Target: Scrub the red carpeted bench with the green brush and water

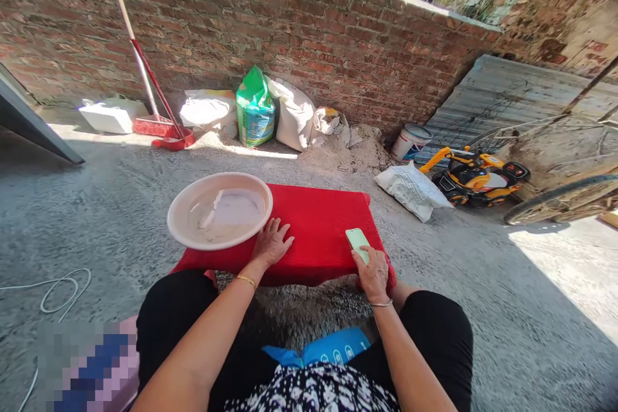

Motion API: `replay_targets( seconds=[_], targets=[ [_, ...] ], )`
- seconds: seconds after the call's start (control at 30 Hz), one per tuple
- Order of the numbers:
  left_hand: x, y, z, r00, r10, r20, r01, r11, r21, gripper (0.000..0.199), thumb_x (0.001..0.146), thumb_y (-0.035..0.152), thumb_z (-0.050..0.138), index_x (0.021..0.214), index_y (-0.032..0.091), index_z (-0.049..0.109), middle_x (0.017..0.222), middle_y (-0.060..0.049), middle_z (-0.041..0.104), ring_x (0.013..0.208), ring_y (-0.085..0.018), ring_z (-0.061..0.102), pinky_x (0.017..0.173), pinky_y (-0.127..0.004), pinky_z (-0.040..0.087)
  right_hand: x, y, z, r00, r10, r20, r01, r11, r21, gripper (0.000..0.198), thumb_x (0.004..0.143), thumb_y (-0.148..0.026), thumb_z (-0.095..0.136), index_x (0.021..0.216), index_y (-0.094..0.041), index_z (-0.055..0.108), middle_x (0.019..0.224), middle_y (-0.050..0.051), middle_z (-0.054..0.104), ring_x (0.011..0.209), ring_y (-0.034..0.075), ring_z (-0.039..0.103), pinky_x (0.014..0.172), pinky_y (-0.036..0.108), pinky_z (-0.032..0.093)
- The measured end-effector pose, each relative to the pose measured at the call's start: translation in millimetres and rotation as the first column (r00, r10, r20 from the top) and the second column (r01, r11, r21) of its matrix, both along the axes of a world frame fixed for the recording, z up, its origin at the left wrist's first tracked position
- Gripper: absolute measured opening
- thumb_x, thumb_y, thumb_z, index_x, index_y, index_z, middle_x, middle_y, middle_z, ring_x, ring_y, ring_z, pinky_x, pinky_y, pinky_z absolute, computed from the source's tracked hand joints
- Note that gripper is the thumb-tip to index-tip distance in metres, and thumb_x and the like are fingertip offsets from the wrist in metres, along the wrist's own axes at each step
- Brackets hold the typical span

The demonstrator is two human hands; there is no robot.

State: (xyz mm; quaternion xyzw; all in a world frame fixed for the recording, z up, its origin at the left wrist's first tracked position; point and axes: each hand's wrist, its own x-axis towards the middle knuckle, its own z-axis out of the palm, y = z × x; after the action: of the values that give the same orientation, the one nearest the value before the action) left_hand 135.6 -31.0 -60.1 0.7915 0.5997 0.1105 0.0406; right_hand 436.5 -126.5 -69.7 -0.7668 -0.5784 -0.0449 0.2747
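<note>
A red cloth (318,225) covers a low table in front of my knees. On its left side sits a pale pink basin (176,222) with water in it and a whitish piece in the water. My left hand (273,243) lies on the cloth beside the basin's right rim, fingers spread, holding nothing. Near the table's right edge, my right hand (374,270) grips the lower end of a light green smartphone (356,239). Its thumb and fingers are on the phone's sides, and the phone's upper part shows.
Along the brick wall (309,38) are a broom and red dustpan (176,140), a green bag (255,109), white sacks (294,112) and a sand heap (347,154). A white sack (412,190), toy excavator (483,177) and bicycle wheel (564,199) are right. A cable (72,278) lies left.
</note>
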Motion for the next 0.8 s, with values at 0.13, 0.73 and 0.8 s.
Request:
replay_targets(
  seconds=[0.13,0.73,0.8],
  targets=[
    [0,0,-0.6,1.000,-0.006,0.011,0.006,1.000,0.004,0.050,0.092,0.047,0.047,0.135,0.023,0.057,0.148,-0.015,0.046,0.139,-0.032,0.037,0.112,-0.049,0.030,-40,2,-1,0.979,0.175,0.101,-0.168,0.983,-0.069,0.040,0.089,-0.055,0.053,0.109,-0.023,0.069,0.102,0.009,0.058,0.094,0.022,0.052,0.082,0.032,0.037],
    [-1,-1,4.8,1.000,-0.006,-0.014,0.006,1.000,0.005,0.049,0.092,0.046,0.047,0.134,0.024,0.058,0.147,-0.014,0.047,0.138,-0.030,0.038,0.112,-0.048,0.031,-54,26,9,0.994,0.109,0.002,-0.109,0.992,-0.063,0.033,0.086,-0.047,0.060,0.105,-0.022,0.069,0.100,0.008,0.058,0.093,0.021,0.053,0.081,0.031,0.037],
    [-2,-2,6.5,0.999,-0.018,-0.028,0.019,1.000,0.016,0.049,0.093,0.046,0.046,0.134,0.024,0.058,0.146,-0.013,0.048,0.138,-0.030,0.039,0.113,-0.047,0.030,-63,30,10,0.992,0.125,0.010,-0.124,0.989,-0.080,0.031,0.083,-0.044,0.064,0.106,-0.024,0.069,0.103,0.008,0.057,0.095,0.021,0.052,0.082,0.031,0.036]
  ],
)
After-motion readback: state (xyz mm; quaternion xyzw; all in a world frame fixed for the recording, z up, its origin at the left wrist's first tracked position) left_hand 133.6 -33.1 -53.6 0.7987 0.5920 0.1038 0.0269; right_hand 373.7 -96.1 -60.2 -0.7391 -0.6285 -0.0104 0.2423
